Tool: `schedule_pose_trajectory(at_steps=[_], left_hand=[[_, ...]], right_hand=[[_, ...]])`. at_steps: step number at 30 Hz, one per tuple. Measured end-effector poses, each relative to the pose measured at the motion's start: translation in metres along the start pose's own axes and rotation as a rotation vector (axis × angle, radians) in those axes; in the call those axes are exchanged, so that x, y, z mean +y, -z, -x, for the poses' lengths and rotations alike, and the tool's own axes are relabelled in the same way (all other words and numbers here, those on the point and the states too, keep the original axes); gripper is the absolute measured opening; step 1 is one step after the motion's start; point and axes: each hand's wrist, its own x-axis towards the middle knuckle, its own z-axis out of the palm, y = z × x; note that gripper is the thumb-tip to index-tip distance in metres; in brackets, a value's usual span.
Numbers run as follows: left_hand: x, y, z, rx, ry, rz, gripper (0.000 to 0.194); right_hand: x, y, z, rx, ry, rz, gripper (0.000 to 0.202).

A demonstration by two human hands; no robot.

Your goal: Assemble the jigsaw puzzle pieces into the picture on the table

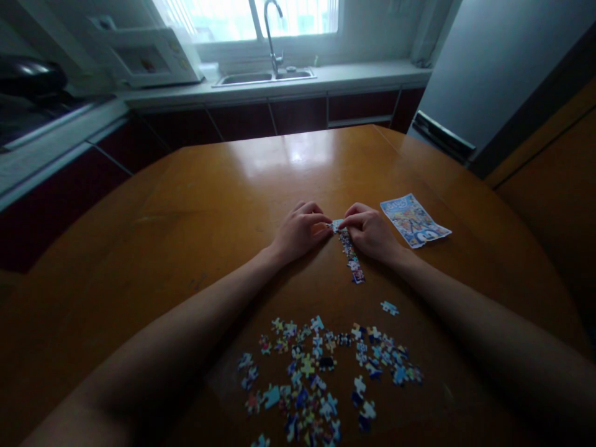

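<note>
A narrow strip of joined jigsaw puzzle pieces [350, 253] runs down the middle of the table, with light blue pieces at its far end. My left hand [302, 228] pinches a light blue puzzle piece [334, 225] at that far end, from the left side. From the right, my right hand [369, 230] has its fingers closed and pressed on the strip's top corner; part of the strip is hidden beneath them. Many loose puzzle pieces [307, 365] lie scattered nearer to me. A single blue piece [390, 308] sits apart, below my right wrist.
A creased picture sheet [413, 218] lies right of my right hand on the brown wooden table [200, 205]. Beyond the table stand a counter with a sink [246, 78] and faucet, a microwave [149, 59] and a refrigerator [507, 68] at right.
</note>
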Motion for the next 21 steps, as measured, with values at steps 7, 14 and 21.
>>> schedule_pose_trajectory(at_steps=[7,14,21], left_hand=[[-0.0004,0.0005,0.0003,-0.008,0.001,0.008,0.014],[-0.0017,-0.0001,0.0004,-0.021,0.017,0.005,0.015],[-0.0023,-0.0001,0.0006,-0.019,0.032,0.022,0.015]], right_hand=[[-0.0005,0.0004,0.0002,-0.021,0.013,0.018,0.029],[-0.001,-0.0003,-0.0002,-0.018,0.029,0.049,0.03],[-0.0031,0.0006,-0.0007,0.012,-0.002,0.055,0.03]])
